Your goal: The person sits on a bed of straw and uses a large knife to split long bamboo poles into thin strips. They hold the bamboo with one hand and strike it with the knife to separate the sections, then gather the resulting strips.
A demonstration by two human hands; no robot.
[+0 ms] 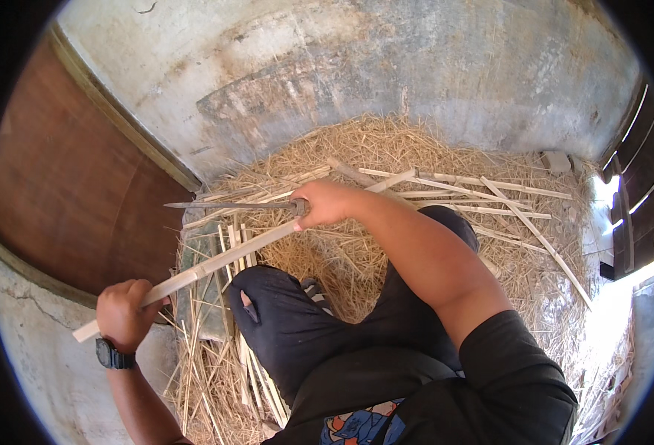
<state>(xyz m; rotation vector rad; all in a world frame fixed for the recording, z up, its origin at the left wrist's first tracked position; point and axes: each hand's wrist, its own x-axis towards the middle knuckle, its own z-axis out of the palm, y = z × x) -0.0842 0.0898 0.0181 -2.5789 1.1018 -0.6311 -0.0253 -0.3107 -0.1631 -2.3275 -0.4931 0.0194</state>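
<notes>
A long pale bamboo strip (219, 259) runs slantwise across my front, from lower left up to the right. My left hand (125, 315), with a black watch on its wrist, is closed round the strip close to its lower left end. Farther up, my right hand (328, 202) grips a knife (230, 205) by its short handle, and the strip passes beneath that hand against the thumb. The narrow dark blade points left, above the strip and apart from it along most of its length. My right palm is hidden.
Straw (356, 144) covers the floor up to a stained wall (386, 67). Several split bamboo strips (497, 184) lie beyond my knees and to the right. More thin strips (256, 378) lie beside my left leg. A brown door panel (82, 170) stands at left.
</notes>
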